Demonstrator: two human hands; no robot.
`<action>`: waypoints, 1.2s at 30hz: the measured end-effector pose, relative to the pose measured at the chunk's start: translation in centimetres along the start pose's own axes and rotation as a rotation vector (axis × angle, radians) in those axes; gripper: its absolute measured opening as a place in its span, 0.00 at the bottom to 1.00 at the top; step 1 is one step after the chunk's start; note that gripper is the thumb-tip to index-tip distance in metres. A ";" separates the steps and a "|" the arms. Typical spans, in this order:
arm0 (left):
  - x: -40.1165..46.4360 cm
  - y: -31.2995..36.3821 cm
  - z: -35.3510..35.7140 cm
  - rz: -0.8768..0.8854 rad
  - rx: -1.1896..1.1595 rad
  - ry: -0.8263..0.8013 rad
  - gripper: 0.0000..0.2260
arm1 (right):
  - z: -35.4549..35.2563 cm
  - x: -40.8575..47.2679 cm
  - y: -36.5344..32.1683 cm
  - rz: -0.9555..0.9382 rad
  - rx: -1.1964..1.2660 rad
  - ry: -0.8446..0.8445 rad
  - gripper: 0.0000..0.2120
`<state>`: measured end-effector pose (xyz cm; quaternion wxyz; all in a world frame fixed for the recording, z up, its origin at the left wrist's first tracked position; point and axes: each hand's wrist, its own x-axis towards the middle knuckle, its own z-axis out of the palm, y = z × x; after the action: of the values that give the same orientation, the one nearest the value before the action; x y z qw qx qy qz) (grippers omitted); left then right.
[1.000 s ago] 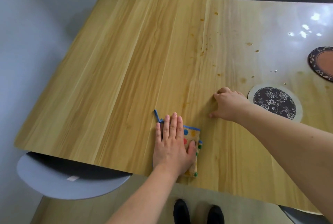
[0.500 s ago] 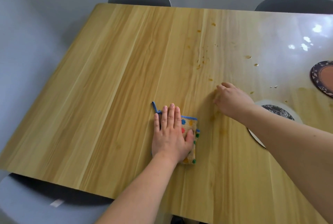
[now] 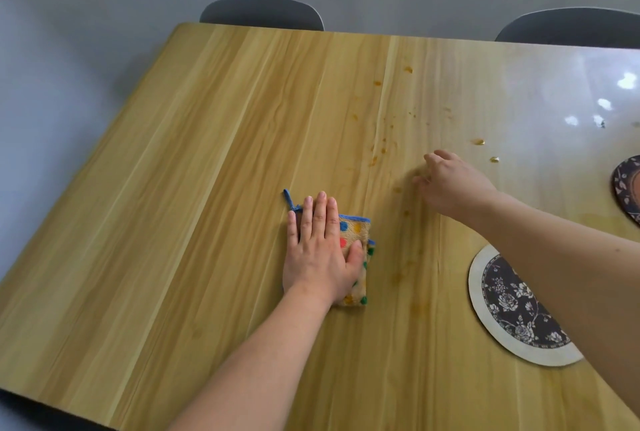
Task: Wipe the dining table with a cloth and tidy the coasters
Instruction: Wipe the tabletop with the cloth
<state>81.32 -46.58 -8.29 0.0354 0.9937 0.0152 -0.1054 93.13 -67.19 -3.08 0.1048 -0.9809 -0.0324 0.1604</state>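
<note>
Your left hand [image 3: 320, 250] presses flat, grip wide, on the folded spotted yellow cloth [image 3: 356, 257], bench [image 3: 207, 188] centre. Right hand [image 3: 450, 184], 2 o'clock, loosely curled, holding nothing.

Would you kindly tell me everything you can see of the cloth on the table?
The cloth is a small folded terry-looking towel, tan with blue, orange, red and green dots, edged in blue binding with a blue hanging loop at its far left corner. It lies flat on the wooden table, near the middle of the near side. The left hand presses flat on it, fingers straight, covering most of it; only its right strip and the loop show.
</note>
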 end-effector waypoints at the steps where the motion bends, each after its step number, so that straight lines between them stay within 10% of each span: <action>1: 0.8 0.2 -0.1 -0.002 0.008 -0.007 0.37 | -0.1 0.7 0.3 -0.004 0.000 -0.002 0.22; 36: 17.4 2.4 -3.0 -0.032 0.013 0.062 0.36 | -2.7 16.2 4.6 0.005 0.035 0.168 0.25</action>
<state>99.01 -48.39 -8.84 0.0269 0.9963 0.0317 -0.0754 109.50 -70.66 -6.58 0.1238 -0.9890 -0.0182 0.0783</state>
